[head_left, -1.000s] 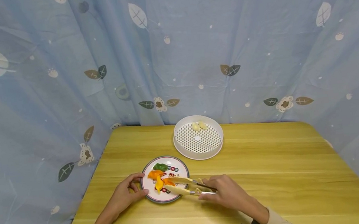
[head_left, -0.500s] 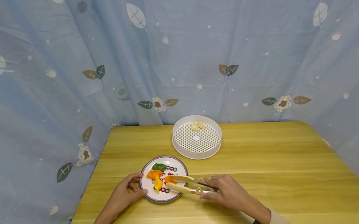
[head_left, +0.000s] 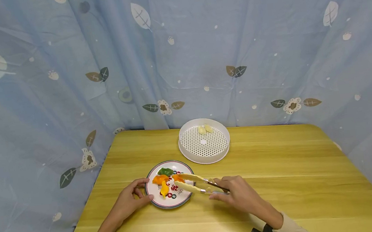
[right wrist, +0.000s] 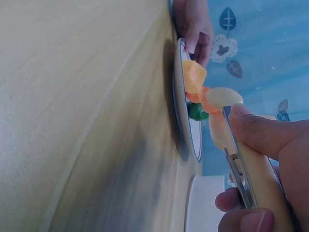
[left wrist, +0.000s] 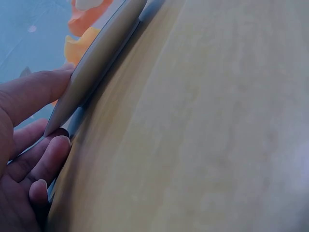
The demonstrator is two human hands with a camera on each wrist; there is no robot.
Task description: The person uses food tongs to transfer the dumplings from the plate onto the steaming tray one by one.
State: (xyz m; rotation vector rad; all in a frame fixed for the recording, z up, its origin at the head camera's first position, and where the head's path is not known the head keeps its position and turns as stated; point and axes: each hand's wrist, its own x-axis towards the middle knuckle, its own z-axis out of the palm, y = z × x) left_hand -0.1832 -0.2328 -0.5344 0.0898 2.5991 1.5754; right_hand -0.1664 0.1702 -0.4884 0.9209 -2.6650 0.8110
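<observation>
My left hand (head_left: 131,200) pinches the left rim of a round patterned plate (head_left: 184,196); in the left wrist view the thumb lies on top and fingertips sit under the rim. My right hand (head_left: 240,194) grips a pair of tongs (head_left: 203,184) with cream-coloured tips. Those tips are over the plate's right side, around an orange dumpling-shaped piece (head_left: 177,178), partly hidden by them. Also on the plate lie a green piece (head_left: 165,172), another orange piece (head_left: 159,179) and a yellow piece (head_left: 164,189). In the right wrist view the thumb (right wrist: 260,133) presses the tongs' handle.
Behind the plate stands a round white steamer tray (head_left: 206,159) with a perforated base. Two pale dumpling-shaped pieces (head_left: 205,129) lie in its far part. A blue patterned curtain (head_left: 199,52) hangs around the wooden table (head_left: 275,159).
The tongs' tips have moved slightly away from me, and the right orange piece between them has shifted the same way. My left hand stays at the plate's rim.
</observation>
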